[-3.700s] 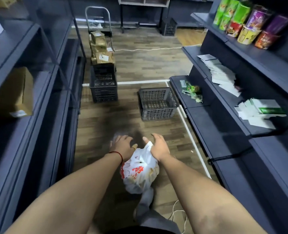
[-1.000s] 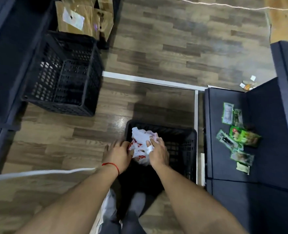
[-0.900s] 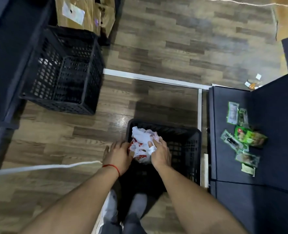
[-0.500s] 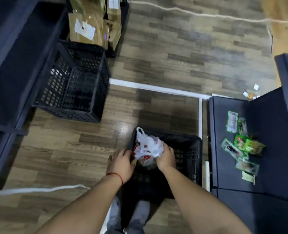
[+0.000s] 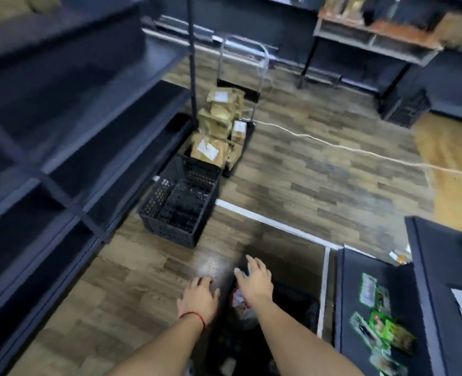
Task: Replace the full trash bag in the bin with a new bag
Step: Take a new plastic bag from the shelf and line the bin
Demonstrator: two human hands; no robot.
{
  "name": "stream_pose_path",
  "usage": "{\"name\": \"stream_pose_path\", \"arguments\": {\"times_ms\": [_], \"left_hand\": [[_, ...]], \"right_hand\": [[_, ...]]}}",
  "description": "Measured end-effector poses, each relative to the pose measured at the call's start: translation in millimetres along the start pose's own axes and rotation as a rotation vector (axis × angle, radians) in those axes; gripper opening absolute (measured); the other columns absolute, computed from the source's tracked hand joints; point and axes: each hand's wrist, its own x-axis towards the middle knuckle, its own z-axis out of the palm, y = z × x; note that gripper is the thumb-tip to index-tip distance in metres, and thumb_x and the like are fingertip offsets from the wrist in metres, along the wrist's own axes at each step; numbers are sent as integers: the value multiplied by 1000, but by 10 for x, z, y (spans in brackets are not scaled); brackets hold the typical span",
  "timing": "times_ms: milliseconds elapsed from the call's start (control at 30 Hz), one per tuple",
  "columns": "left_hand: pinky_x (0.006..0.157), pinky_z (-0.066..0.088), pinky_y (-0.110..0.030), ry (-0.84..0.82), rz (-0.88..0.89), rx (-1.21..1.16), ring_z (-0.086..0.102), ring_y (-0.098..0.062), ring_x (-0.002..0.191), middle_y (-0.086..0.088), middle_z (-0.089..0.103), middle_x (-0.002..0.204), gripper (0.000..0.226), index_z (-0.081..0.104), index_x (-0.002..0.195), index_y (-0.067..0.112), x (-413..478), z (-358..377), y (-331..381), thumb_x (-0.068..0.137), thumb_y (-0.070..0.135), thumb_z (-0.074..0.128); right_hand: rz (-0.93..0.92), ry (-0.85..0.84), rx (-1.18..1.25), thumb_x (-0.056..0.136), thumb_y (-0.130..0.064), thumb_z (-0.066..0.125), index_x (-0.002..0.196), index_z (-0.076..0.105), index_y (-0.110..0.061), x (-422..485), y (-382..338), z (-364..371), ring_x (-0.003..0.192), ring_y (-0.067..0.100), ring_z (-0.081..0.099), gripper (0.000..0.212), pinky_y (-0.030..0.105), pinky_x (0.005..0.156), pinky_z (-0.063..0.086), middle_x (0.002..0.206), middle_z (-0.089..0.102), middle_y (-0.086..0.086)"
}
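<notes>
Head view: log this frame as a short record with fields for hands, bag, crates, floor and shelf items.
left hand: open, fingers spread, holding nothing
right hand: open, above the bag, not gripping
bag: white plastic with red print, in the near crate
near crate: black, below the hands
far crate: black, beside the left shelving
cord: white, across the floor
packets: green, on the low right shelf

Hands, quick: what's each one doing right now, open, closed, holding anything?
Left hand: open, fingers spread, holding nothing.
Right hand: open, fingers spread above the white plastic bag in the black crate, not gripping it.
</notes>
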Motion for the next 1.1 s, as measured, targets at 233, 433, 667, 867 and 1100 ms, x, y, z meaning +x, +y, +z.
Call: {"name": "stream_pose_path", "arguments": {"times_ms": [233, 433, 667, 867, 1100], "left_hand": [[112, 25, -55, 252, -259, -134, 32, -25, 136, -4, 40, 144, 43, 45, 132, 28, -928, -758, -649, 92, 43, 42], [111, 27, -54, 487, -496, -222, 35, -28, 134, -7, 43, 143, 44, 46, 131, 24, -1782, -1056, -1350, 92, 43, 43], [109, 29, -50, 702, -753, -337, 31, -25, 135, -3, 41, 142, 43, 47, 128, 22, -2851, -979, -2131, 86, 33, 49], [113, 21, -60, 821, -1008, -440, 25, -23, 140, 1, 33, 151, 48, 41, 134, 25, -3854, -688, -2738, 88, 36, 49], [113, 21, -60, 944, -1300, -583, 26, -24, 140, 1, 37, 149, 47, 44, 135, 27, -4840, -308, -3379, 91, 44, 46]], "right_hand": [[-421, -200, -170, 92, -52, 49, 148, 30, -33, -747, -941, 280, 144, 29, 23, 62, 45, 116, 25, 159, 24, 3], [-739, -298, -326, 90, -54, 50, 146, 36, -32, -1450, -1570, 715, 142, 28, 25, 61, 47, 114, 29, 158, 26, -2], [-1065, -473, -490, 92, -52, 49, 147, 33, -35, -2525, -2014, 1342, 145, 29, 21, 60, 45, 116, 24, 160, 21, -6], [-1319, -675, -606, 92, -54, 49, 146, 34, -33, -3531, -2261, 1982, 144, 30, 20, 61, 48, 115, 26, 160, 21, -5], [-1568, -891, -779, 92, -52, 52, 139, 48, -30, -4638, -2272, 2744, 144, 29, 19, 52, 47, 115, 25, 158, 24, -6]]}}
